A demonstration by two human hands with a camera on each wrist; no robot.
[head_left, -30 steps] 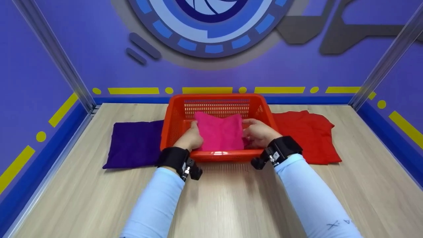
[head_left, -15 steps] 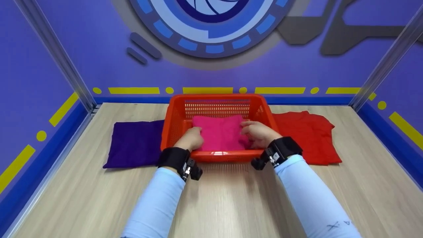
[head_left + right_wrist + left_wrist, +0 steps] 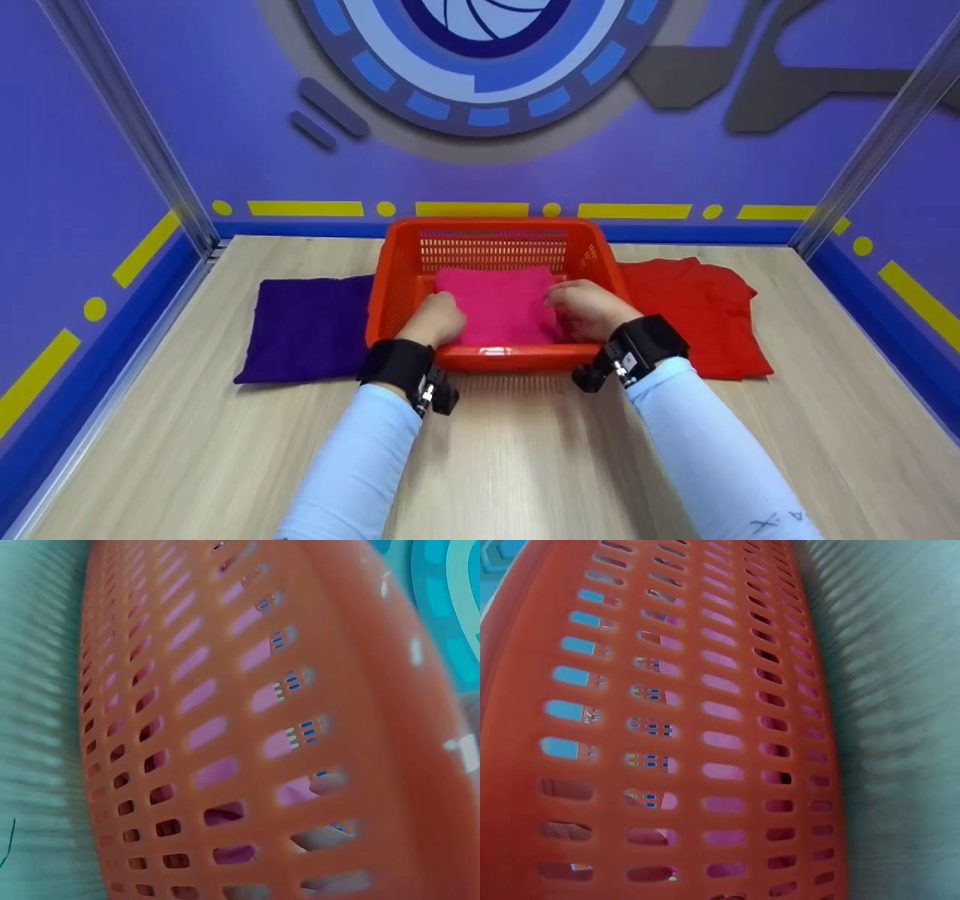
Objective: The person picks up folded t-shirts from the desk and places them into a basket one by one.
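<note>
A folded pink cloth (image 3: 501, 304) lies inside the red plastic basket (image 3: 480, 358), its top edge facing the back wall. My left hand (image 3: 437, 319) reaches over the basket's front rim and holds the cloth's left edge, its fingertips hidden from the head view. At the opposite edge my right hand (image 3: 592, 306) has bent fingers on the cloth. Both wrist views look mostly at the slotted basket wall (image 3: 682, 750). Pink fabric (image 3: 196, 696) shows through the slots, and a bit of the right hand (image 3: 326, 840) appears there.
A folded purple cloth (image 3: 307, 330) lies left of the basket on the wooden table (image 3: 510, 465). To the right is a red cloth (image 3: 694, 319), partly hidden by the basket and right arm. Blue printed panels (image 3: 480, 176) stand at the back and sides.
The pink cloth has sunk lower and flatter into the basket. My left hand has turned so that its thumb no longer shows on the cloth. The basket has stayed in place.
</note>
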